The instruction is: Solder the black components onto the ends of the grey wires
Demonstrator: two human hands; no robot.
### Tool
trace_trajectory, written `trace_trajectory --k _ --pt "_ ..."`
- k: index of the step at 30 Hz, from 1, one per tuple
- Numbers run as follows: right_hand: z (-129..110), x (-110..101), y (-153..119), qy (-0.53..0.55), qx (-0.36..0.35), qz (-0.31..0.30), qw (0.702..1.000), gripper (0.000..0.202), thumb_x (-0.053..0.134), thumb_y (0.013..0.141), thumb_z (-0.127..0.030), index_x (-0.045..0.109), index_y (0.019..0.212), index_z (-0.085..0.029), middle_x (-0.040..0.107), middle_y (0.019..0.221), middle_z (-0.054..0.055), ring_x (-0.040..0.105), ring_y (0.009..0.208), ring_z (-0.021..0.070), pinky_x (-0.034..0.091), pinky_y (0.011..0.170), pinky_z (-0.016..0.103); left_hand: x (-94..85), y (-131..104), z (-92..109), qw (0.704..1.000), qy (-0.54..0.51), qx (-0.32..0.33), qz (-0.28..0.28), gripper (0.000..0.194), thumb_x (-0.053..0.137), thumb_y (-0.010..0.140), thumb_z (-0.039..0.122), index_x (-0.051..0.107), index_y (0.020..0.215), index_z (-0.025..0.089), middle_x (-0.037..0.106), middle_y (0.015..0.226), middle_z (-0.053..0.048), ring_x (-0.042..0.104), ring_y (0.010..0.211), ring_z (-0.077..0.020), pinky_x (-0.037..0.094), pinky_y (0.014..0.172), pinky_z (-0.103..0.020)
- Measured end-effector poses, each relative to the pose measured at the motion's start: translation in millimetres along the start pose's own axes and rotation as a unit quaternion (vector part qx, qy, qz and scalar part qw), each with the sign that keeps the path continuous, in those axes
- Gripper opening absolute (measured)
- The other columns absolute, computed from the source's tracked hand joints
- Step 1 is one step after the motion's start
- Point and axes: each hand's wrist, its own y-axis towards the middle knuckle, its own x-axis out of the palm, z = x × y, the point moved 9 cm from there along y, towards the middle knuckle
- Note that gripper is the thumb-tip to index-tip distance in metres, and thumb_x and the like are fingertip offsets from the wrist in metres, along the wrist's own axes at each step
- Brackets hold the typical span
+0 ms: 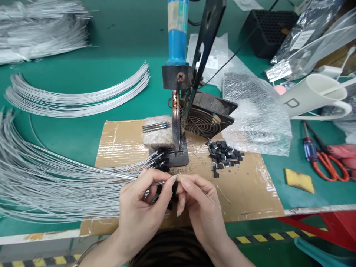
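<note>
Left hand (pixel 146 207) grasping gray wire (pixel 159 183), close to tabletop (pixel 119 55) front edge. Right hand (pixel 203 204) pinching thin wire (pixel 214 201); both hands meet at the tips. Wire bundle (pixel 55 185) spreads toward tabletop's left side. Cardboard (pixel 250 193) underneath, reaching front edge. Soldering iron (pixel 177 44) points down just behind hands. Black connectors (pixel 224 154) heaped to its right, near fan (pixel 204 121).

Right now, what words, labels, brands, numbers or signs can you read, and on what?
"D", apparently, tilted: on the white mug.
Too blurred to read: sticker on the soldering iron.
Too small to read: white label on the silver bag.
Too small to read: pale label on the clear plastic bag.
No brand or number legible.
</note>
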Motion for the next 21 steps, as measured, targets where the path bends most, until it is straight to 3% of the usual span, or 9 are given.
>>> trace_trajectory --k 6,9,10,12,14,16,18,21 --pt "0 -2 -4 -0.033 -0.022 -0.01 0.999 0.014 0.083 0.086 -0.035 0.086 0.088 -0.021 0.073 0.071 0.0 0.062 0.048 0.0082 0.058 0.047 0.019 0.7 0 -7 0.999 -0.013 -0.036 -0.013 0.009 0.07 0.095 0.025 0.072 0.086 0.022 0.066 0.064 0.004 0.048 0.05 -0.0085 0.039 0.048 -0.021" --pt "-22 -15 -10 -0.169 -0.077 -0.017 0.982 0.02 0.078 0.092 -0.039 0.084 0.103 -0.024 0.076 0.081 0.003 0.066 0.057 0.0131 0.058 0.049 0.025 -1.6 2 -12 0.998 -0.019 -0.056 -0.012 0.01 0.07 0.094 0.027 0.072 0.086 0.021 0.064 0.064 0.004 0.048 0.05 -0.0085 0.037 0.048 -0.021" --pt "-38 -27 -13 -0.24 -0.124 0.025 0.962 0.019 0.078 0.092 -0.038 0.083 0.103 -0.024 0.076 0.086 0.004 0.067 0.06 0.0138 0.058 0.052 0.026 -2.9 3 -13 0.998 -0.022 -0.062 -0.009 0.011 0.07 0.094 0.027 0.072 0.085 0.021 0.063 0.063 0.004 0.047 0.05 -0.0084 0.036 0.048 -0.021" --pt "-76 -51 -23 -0.4 -0.233 0.129 0.877 0.018 0.081 0.089 -0.037 0.081 0.1 -0.023 0.074 0.088 0.004 0.067 0.066 0.0148 0.057 0.058 0.027 -5.1 5 -15 0.997 -0.031 -0.073 -0.006 0.011 0.07 0.093 0.027 0.072 0.085 0.021 0.062 0.064 0.004 0.046 0.051 -0.0082 0.036 0.049 -0.021" --pt "-105 -62 -33 -0.545 -0.313 0.205 0.75 0.024 0.083 0.087 -0.042 0.077 0.097 -0.021 0.069 0.083 0.003 0.06 0.064 0.015 0.051 0.056 0.028 -6.2 7 -15 0.996 -0.036 -0.083 -0.008 0.01 0.069 0.093 0.026 0.073 0.085 0.021 0.064 0.066 0.003 0.048 0.052 -0.0085 0.036 0.05 -0.021" --pt "-113 -62 -33 -0.661 -0.34 0.211 0.635 0.028 0.083 0.086 -0.046 0.073 0.091 -0.02 0.067 0.08 0.003 0.059 0.069 0.0177 0.051 0.064 0.032 -6.8 9 -15 0.996 -0.038 -0.086 -0.01 0.009 0.07 0.091 0.025 0.073 0.085 0.021 0.066 0.068 0.002 0.051 0.054 -0.0087 0.037 0.05 -0.021" --pt "-111 -59 -30 -0.71 -0.353 0.18 0.582 0.021 0.077 0.092 -0.039 0.071 0.09 -0.019 0.066 0.078 0.002 0.061 0.071 0.0176 0.051 0.067 0.032 -6.9 10 -14 0.995 -0.041 -0.089 -0.01 0.007 0.071 0.09 0.024 0.074 0.085 0.021 0.066 0.068 0.002 0.052 0.055 -0.0087 0.039 0.051 -0.02" --pt "-107 -56 -30 -0.723 -0.354 0.159 0.571 0.011 0.068 0.098 -0.029 0.07 0.093 -0.019 0.065 0.075 0.0 0.061 0.065 0.0142 0.051 0.063 0.028 -7.0 12 -13 0.994 -0.056 -0.091 -0.005 0.004 0.072 0.089 0.024 0.075 0.087 0.022 0.069 0.07 0.003 0.053 0.054 -0.0081 0.039 0.05 -0.019"
